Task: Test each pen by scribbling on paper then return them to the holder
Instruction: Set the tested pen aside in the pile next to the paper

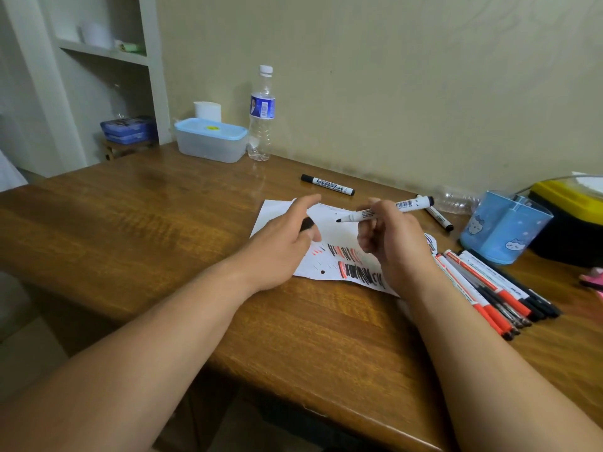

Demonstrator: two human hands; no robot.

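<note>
Right hand (391, 243) is curled round an uncapped black marker (408, 204), held level above the paper (336, 236), tip pointing left toward the left hand (284, 246). Left hand hovers over the paper's left half, index finger stretched out, thumb and another finger pinching a small black cap (306, 225). The paper lies skewed on the wooden table (146, 216), and its near edge carries black and red scribbles. The blue holder (505, 226) stands upright at the right, well apart from the right hand. A row of pens (489, 288) lies side by side in front of it, starting just beside the right wrist and near the paper's right corner. One capped marker (328, 184) lies behind the paper, and a second marker (440, 218) lies between paper and holder. A lidded container (212, 140) and a water bottle (261, 112) stand at the back by the wall. A yellow-and-black box (571, 210) sits just behind the holder. Broad wood grain runs left of the paper to the table's left edge. The near edge cuts diagonally under both forearms.
</note>
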